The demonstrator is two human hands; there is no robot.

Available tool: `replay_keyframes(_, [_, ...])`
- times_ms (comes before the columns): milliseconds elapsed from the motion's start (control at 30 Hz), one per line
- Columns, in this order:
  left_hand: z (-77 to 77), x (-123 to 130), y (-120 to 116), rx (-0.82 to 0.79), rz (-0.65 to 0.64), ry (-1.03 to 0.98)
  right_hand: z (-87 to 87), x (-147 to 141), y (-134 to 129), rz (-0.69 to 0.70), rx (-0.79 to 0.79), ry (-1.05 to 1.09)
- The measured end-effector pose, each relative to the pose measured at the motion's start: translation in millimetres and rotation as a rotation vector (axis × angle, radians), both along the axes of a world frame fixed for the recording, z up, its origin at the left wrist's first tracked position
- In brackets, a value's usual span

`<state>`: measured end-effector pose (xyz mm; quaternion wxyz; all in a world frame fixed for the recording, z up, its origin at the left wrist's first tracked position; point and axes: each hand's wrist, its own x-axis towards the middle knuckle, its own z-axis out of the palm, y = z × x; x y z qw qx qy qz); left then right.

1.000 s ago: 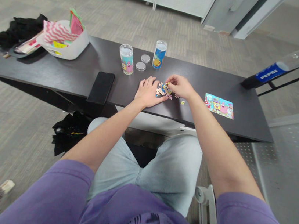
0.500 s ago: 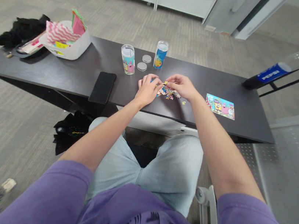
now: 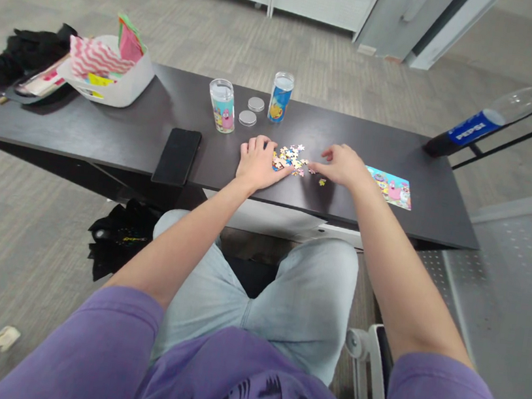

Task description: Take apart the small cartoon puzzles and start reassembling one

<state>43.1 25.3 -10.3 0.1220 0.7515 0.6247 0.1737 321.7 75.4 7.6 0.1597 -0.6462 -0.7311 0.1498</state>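
Small jigsaw pieces (image 3: 292, 157) lie in a loose pile on the dark table (image 3: 231, 168). My left hand (image 3: 257, 164) rests at the pile's left edge, fingers spread and thumb reaching along its near side. On the other side, my right hand (image 3: 341, 166) hovers with thumb and forefinger apart, near the pile's right edge. A single yellowish piece (image 3: 322, 182) lies apart, just below the right hand. The colourful picture card (image 3: 391, 187) lies flat beyond my right wrist, which hides its left part.
Two clear printed jars (image 3: 223, 107) (image 3: 280, 99) stand behind the pile, with two round lids (image 3: 248, 118) (image 3: 256, 104) between them. A black phone (image 3: 177, 156), a white basket (image 3: 131, 85) and dark cloth (image 3: 24, 53) are at left. A Pepsi bottle (image 3: 474, 126) leans at right.
My hands have moved apart. The left hand has spread its fingers, and the right hand has drawn back to the right, uncovering more of the pile. The view has shifted slightly.
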Motion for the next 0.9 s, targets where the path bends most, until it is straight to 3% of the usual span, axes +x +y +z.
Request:
replay_keyframes(167, [-2.3, -1.3, 2.8, -0.003, -0.097, 0.006, -8.7, 14.4, -16.6, 0.044, -0.072, 0.012])
replay_keyframes(567, [-0.9, -9.0, 8.2, -0.012, -0.294, -0.144, -5.8, -28.6, -10.4, 0.018, -0.126, 0.341])
replay_keyframes(633, [1.7, -10.6, 5.4, 0.015, -0.249, -0.160, -3.3, -26.7, -14.7, 0.001, -0.089, 0.352])
replay_keyframes(733, [3.2, -20.6, -3.4, 0.036, -0.077, -0.114, -2.9, -8.1, -31.5, -0.022, 0.008, 0.210])
replay_keyframes(800, [0.6, -31.1, -10.2, 0.008, -0.012, -0.040, -6.0, 8.4, -46.0, 0.000, -0.044, 0.104])
replay_keyframes(900, [-6.3, -40.7, -16.3, -0.078, -0.007, 0.036, -14.4, 20.2, -58.4, 0.022, -0.091, 0.112])
